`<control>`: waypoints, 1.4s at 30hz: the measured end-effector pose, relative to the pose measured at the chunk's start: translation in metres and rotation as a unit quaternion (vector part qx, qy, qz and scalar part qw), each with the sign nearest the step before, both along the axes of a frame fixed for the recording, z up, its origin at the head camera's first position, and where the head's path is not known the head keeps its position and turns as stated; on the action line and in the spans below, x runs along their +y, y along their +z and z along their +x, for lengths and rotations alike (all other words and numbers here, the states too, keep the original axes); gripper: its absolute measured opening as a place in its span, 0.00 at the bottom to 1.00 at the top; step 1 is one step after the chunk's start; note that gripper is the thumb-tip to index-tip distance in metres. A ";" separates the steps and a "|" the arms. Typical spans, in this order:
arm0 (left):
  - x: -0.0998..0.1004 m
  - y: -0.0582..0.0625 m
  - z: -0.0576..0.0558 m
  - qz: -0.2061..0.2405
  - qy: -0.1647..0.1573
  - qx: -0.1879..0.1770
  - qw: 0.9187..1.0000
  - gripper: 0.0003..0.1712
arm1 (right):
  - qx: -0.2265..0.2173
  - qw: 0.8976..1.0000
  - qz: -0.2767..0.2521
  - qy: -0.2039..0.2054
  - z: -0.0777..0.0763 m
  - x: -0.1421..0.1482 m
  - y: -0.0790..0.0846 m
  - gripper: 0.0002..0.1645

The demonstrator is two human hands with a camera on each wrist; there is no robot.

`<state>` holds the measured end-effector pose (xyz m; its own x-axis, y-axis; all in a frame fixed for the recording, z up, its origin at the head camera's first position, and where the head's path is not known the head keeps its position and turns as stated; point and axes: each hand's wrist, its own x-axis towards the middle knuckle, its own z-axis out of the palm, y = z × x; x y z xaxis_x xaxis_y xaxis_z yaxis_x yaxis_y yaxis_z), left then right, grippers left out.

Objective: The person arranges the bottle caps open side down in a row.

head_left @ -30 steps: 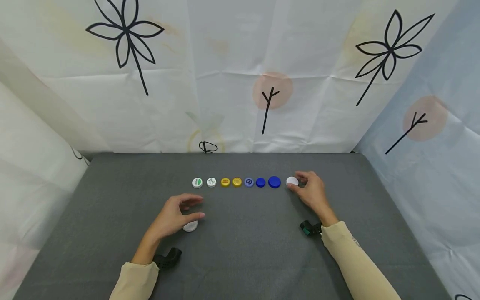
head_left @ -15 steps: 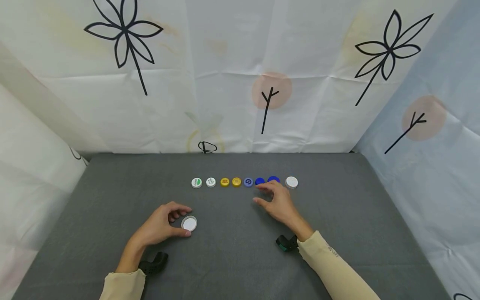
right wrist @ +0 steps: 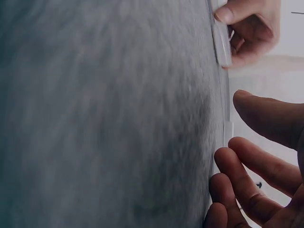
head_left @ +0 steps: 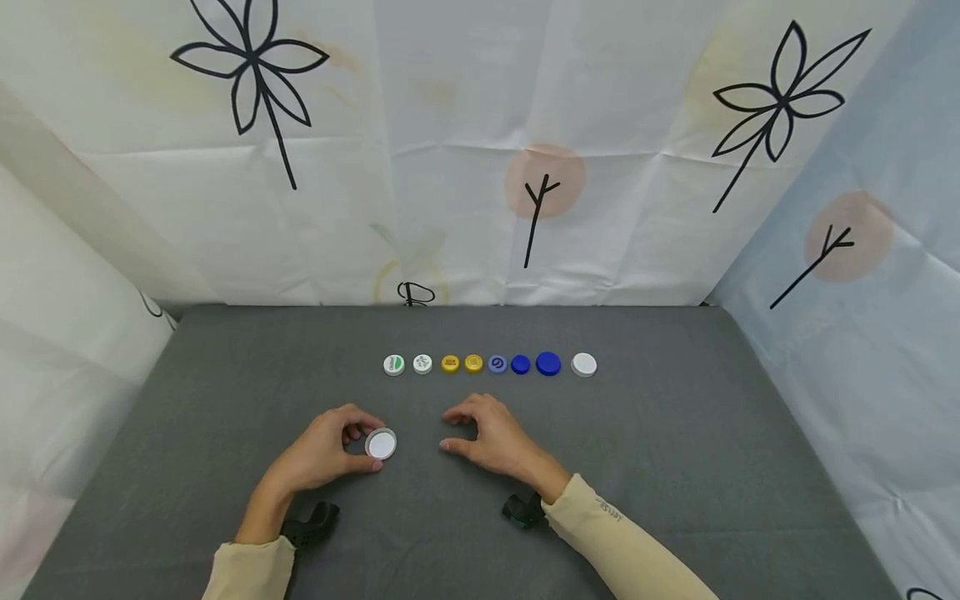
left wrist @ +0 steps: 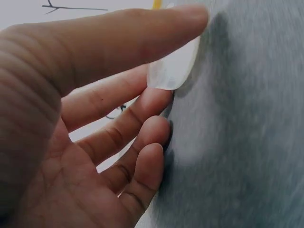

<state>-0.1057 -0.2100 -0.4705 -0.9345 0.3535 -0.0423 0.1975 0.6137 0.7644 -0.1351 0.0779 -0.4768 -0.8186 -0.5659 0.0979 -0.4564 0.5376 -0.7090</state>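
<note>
A white bottle cap (head_left: pixel 382 444) with a raised rim lies hollow side up, low over the grey table. My left hand (head_left: pixel 326 450) pinches it by its edge, thumb on the near side and index finger on the far side. In the left wrist view the thumb covers part of the cap (left wrist: pixel 175 69). To the right, my right hand (head_left: pixel 495 437) is over the table with nothing in it, thumb and bent fingers apart, facing the cap. The right wrist view shows those fingers (right wrist: pixel 247 190) close to the cloth.
A row of bottle caps runs along the back: a green-and-white cap (head_left: pixel 393 365), a printed white one, yellow caps (head_left: pixel 473 363), a light blue cap (head_left: pixel 497 364), dark blue caps (head_left: pixel 548 364) and a plain white cap (head_left: pixel 584 365). Patterned cloth walls (head_left: pixel 465 100) border the table.
My right hand has left the plain white cap at the row's right end and moved left and nearer. My left hand has shifted slightly nearer and left, now gripping the upturned cap.
</note>
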 end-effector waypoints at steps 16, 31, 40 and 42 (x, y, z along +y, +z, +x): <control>0.063 -0.002 -0.005 0.074 0.028 0.025 0.996 0.24 | -0.052 0.992 -0.111 0.023 0.001 0.006 0.001 0.20; 0.094 0.002 -0.015 0.224 -0.008 -0.056 0.973 0.24 | -0.096 0.977 -0.188 0.009 -0.004 0.037 0.002 0.18; 0.105 -0.004 -0.022 0.298 -0.019 -0.109 0.948 0.24 | -0.152 0.966 -0.210 -0.011 -0.007 0.053 0.005 0.17; 0.108 -0.004 -0.023 0.304 -0.011 -0.114 0.946 0.24 | -0.172 0.961 -0.214 -0.020 -0.007 0.055 0.006 0.16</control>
<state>-0.1285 -0.1019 -0.4744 -0.9179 0.3959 -0.0257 -0.0084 0.0453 0.9989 -0.1421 0.1329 -0.4711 -0.8649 -0.5009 0.0335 -0.1393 0.1753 -0.9746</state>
